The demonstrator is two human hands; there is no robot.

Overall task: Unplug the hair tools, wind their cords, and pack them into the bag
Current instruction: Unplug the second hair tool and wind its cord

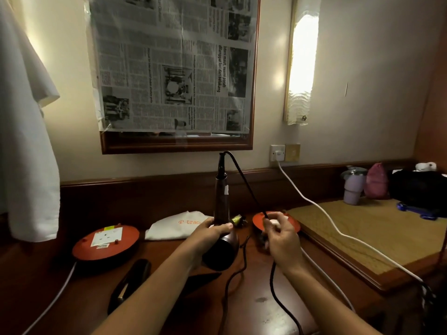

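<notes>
A person stands at a dark wooden desk [254, 293], seen from a head camera looking down at two bare forearms. The left hand [212, 232] is closed around a dark hair dryer [221, 228] where its handle meets the round body. The handle stands nearly upright, pointing up and away, with the body low and near.

The black cord [244, 182] leaves the top of the handle, arcs over and slopes down to the right into the right hand [280, 234]. That hand sits just right of the dryer at about the same height, fingers loosely curled, pinching the cord between thumb and fingertips. Below the hand the cord drops toward the near edge of the desk. Its plug end is not clearly visible.

So the cord's free run lies to the right of the upright handle, nearest the right hand, which seems placed to loop it around the handle.

A white cloth bag [174, 226] with orange lettering lies flat just beyond the left hand. Two round orange extension reels [106, 240] sit on the desk, one at far left, one behind the right hand. A black hair tool [130, 279] lies near left.
</notes>
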